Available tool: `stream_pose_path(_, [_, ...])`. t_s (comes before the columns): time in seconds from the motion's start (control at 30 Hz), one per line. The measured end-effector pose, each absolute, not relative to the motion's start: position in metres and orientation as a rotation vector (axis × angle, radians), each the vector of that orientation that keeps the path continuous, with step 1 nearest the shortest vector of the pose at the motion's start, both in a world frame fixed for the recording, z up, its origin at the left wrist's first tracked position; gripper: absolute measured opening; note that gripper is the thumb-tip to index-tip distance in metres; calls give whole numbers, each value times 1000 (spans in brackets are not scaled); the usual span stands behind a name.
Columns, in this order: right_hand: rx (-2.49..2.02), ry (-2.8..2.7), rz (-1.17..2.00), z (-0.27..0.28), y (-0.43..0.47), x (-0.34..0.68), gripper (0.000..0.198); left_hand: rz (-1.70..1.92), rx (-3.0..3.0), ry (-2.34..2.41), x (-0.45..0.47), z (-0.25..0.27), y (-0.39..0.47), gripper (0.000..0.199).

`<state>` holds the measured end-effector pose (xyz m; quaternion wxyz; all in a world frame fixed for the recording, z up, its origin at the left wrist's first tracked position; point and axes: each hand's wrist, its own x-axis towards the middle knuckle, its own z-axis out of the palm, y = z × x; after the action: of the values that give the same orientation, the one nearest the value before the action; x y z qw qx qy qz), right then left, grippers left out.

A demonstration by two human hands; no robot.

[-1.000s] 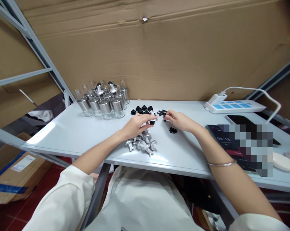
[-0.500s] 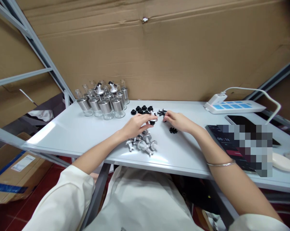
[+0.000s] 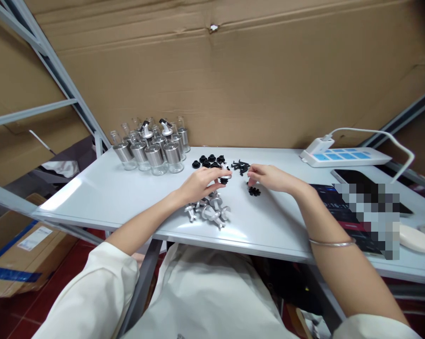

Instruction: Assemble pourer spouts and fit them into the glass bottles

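Note:
My left hand (image 3: 202, 182) is closed around a silvery bottle pourer (image 3: 225, 176) with a black ribbed stopper underneath, held just above the table. My right hand (image 3: 267, 178) has its thumb and fingers pinched together beside a cluster of small black pieces (image 3: 255, 191); whatever is between the fingertips is too small to make out. Behind it lies a pile of thin black pieces (image 3: 241, 165). Several black stoppers (image 3: 205, 163) sit beyond my left hand. Nearer me, several silvery pourer tops (image 3: 211, 213) lie in a heap.
Glass bottles with steel bands (image 3: 156, 157) stand at the back left, two topped with pourers. At the right are a white power strip (image 3: 349, 157) with a cable, a dark phone (image 3: 353, 181) and a dark screen (image 3: 334, 207). Cardboard (image 3: 254, 84) walls the table's back.
My right hand has moved from the thin black pieces towards me and slightly right, to the small black cluster. My left hand stays in place with the pourer.

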<state>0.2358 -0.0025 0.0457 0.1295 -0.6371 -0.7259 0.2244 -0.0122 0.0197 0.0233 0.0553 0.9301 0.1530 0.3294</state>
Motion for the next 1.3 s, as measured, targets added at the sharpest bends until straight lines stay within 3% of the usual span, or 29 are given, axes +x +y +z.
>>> stream_pose_path(1.3, [-1738, -1939, 650, 48, -2, 240, 16, 939, 2825, 453, -11, 25, 18, 30])
